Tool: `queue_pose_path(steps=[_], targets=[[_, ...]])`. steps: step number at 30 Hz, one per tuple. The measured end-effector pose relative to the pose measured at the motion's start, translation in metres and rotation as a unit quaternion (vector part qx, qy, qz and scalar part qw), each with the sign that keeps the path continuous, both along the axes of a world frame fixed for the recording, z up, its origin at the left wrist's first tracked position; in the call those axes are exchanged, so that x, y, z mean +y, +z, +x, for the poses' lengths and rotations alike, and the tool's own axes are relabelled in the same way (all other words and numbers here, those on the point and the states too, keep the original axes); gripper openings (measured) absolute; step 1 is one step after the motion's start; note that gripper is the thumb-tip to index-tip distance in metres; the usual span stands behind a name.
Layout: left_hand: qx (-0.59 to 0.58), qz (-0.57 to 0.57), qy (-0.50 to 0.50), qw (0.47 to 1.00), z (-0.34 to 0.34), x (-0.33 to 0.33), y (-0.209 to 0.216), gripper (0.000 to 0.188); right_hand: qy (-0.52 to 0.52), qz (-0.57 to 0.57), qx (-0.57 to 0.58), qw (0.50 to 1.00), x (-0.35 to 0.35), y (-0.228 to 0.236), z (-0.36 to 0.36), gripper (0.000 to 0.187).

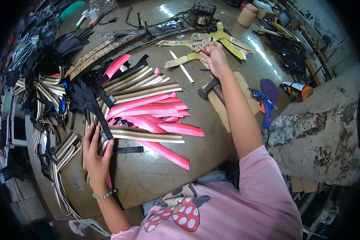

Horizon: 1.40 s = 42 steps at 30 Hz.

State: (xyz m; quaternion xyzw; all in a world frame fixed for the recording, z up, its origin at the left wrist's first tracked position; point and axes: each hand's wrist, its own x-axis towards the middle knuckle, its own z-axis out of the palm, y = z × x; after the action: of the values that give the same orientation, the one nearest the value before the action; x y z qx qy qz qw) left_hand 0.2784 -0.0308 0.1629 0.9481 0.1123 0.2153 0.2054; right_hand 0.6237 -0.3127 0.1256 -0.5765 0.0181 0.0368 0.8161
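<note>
Small dark labels (111, 98) with pale marks, too tiny to read, sit on black straps at the left end of my pink straps (164, 128), and a glossy black-and-orange packet (298, 90) carrying print lies far to their right. The pink straps are ribbed, woven lengths with a darker stripe, fanned over the worn, smooth surface (156, 186), with brown-and-cream striped webbing (152, 87) among and beyond them. My left hand (98, 156) rests at their near left end, thumb and fingers apart over the webbing. My right hand (215, 58), beyond them to the right, has its fingers drawn together at the flat, scuffed yellow strips (230, 45); I cannot tell what is between the fingertips. Right of the pink straps are a dark hammer (204, 94), brown cardboard (244, 90), a blue plastic glue gun (264, 105) and a spiral purple coil (269, 89).
</note>
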Motion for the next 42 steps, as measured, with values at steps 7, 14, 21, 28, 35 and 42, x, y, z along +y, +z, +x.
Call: queue_pose_path(steps=[7,14,21,28,35,42], targets=[[0.002,-0.018,0.006,1.0,0.0,-0.001,0.0,0.049,0.035,-0.066,-0.006,0.997,-0.005,0.002,0.005,0.021],[0.005,-0.03,0.01,0.999,0.0,-0.001,0.002,0.05,-0.016,-0.008,0.019,1.0,-0.01,0.0,0.005,0.03],[0.0,-0.055,0.01,0.998,0.0,-0.002,0.0,0.049,0.036,0.335,0.132,0.932,-0.043,0.005,0.016,0.019],[-0.003,-0.02,0.002,1.0,0.0,0.0,-0.001,0.049,-0.02,0.465,0.05,0.884,-0.058,0.016,0.019,0.017],[-0.004,-0.024,-0.002,1.0,0.0,0.0,-0.001,0.049,0.157,0.125,-0.101,0.974,-0.033,0.034,-0.005,0.024],[-0.012,-0.03,-0.002,0.999,0.001,0.0,0.001,0.046,0.221,-0.348,-0.133,0.901,-0.004,0.012,-0.014,0.022]])
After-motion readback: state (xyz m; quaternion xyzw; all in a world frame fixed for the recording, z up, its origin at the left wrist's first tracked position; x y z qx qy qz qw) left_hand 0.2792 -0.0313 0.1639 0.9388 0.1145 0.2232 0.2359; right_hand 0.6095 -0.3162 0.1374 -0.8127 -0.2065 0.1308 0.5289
